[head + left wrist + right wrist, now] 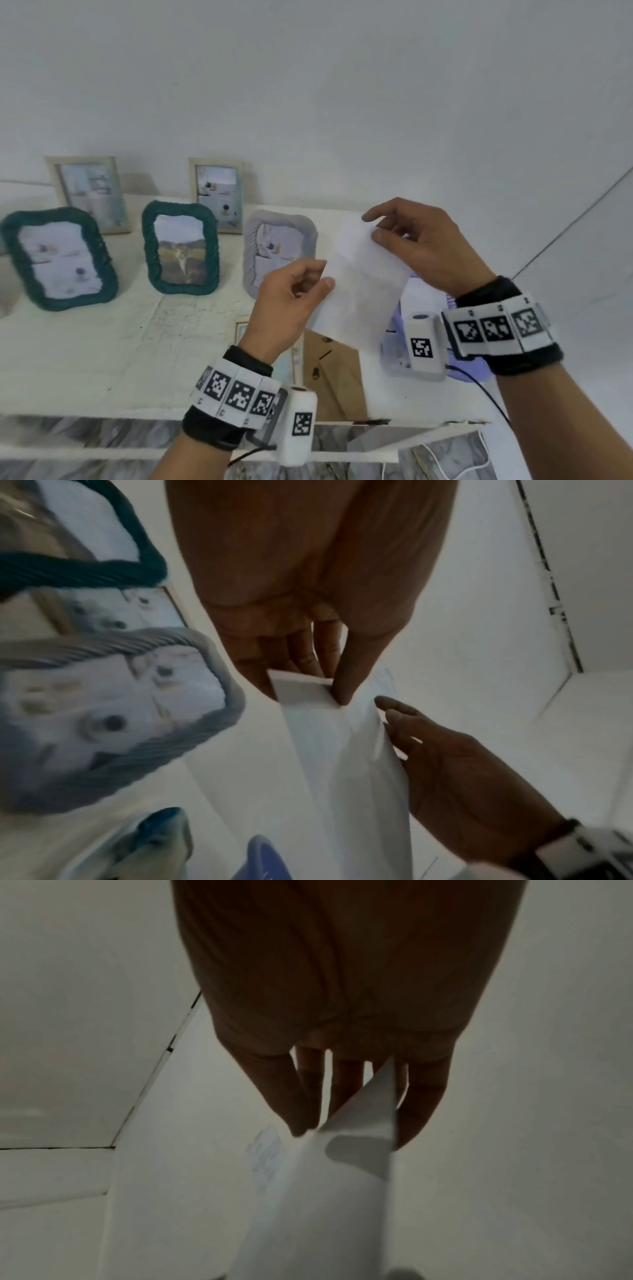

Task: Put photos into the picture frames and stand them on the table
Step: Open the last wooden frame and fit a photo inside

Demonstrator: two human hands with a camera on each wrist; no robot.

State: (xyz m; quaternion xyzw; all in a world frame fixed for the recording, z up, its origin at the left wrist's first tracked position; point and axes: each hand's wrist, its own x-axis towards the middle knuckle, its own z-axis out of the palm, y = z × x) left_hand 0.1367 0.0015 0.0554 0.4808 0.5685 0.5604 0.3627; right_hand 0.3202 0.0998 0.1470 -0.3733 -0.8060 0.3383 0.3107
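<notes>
A white-backed photo is held in the air over the table's right half, its picture side turned away. My left hand pinches its left edge between thumb and fingers. My right hand pinches its upper right corner. The left wrist view shows the photo caught under the thumb of my left hand. In the right wrist view my right hand pinches the curled sheet. Below the hands a wooden frame lies flat, mostly hidden, beside its brown backing board.
Filled frames stand along the back and left of the white table: two wooden ones, two green ones and a grey one. A purple basket sits under my right wrist, near the table's front edge.
</notes>
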